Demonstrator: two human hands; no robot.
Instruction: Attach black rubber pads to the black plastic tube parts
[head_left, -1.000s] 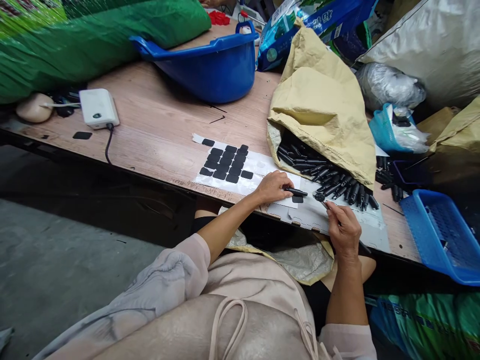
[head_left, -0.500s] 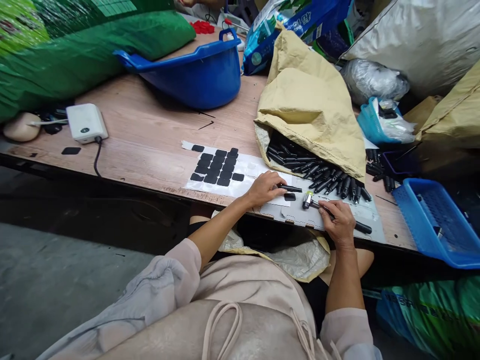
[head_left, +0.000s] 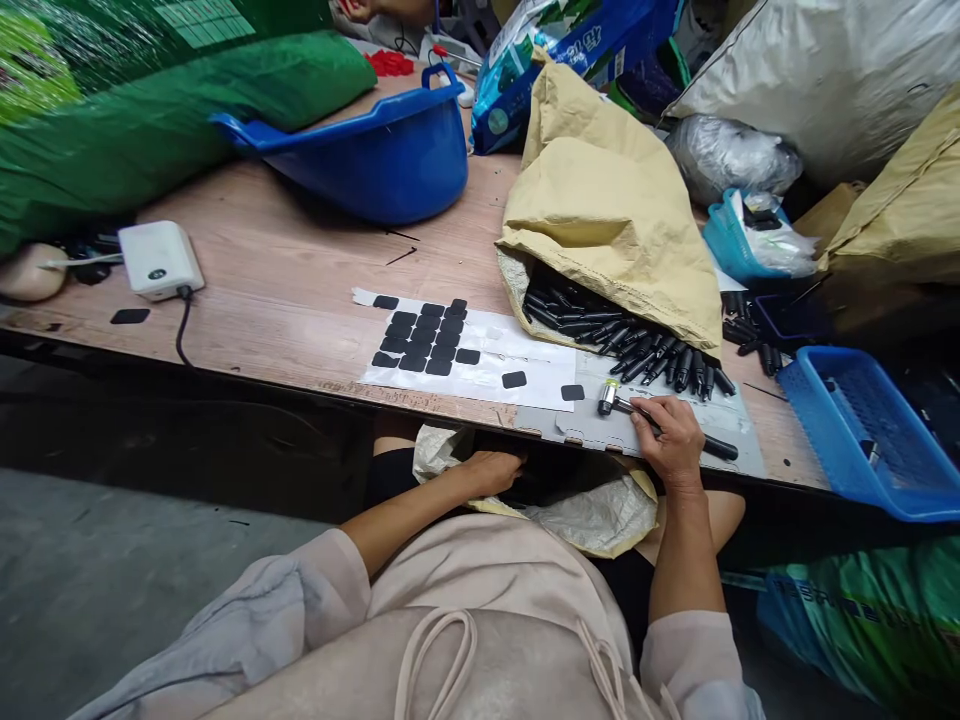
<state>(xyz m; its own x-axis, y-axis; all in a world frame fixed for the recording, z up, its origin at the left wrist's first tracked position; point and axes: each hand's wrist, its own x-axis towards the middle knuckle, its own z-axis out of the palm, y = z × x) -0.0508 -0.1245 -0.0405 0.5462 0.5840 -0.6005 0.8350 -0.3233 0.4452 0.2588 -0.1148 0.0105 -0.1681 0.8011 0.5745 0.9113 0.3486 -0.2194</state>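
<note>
My right hand (head_left: pixel 670 445) rests on the grey card (head_left: pixel 592 432) at the table's front edge, closed around the handle of a small hammer (head_left: pixel 609 398) whose head points left. My left hand (head_left: pixel 491 470) is below the table edge, at the mouth of a pale bag (head_left: pixel 600 520) on my lap; its fingertips are hidden in the dark opening. On the table, a white sheet (head_left: pixel 525 365) carries several black pads (head_left: pixel 424 340). Black pen-like parts (head_left: pixel 630 340) spill from a yellow sack (head_left: pixel 615 210).
A blue basin (head_left: pixel 375 150) and green sacks (head_left: pixel 150 130) stand at the back left. A white adapter (head_left: pixel 159 260) with a cable lies at the left. A blue basket (head_left: pixel 862 430) sits at the right edge. Another person's hand (head_left: pixel 360 10) shows at the far top.
My left hand has left the table, where it held a black part, and dropped to the bag on my lap. The right hand with the hammer has barely moved.
</note>
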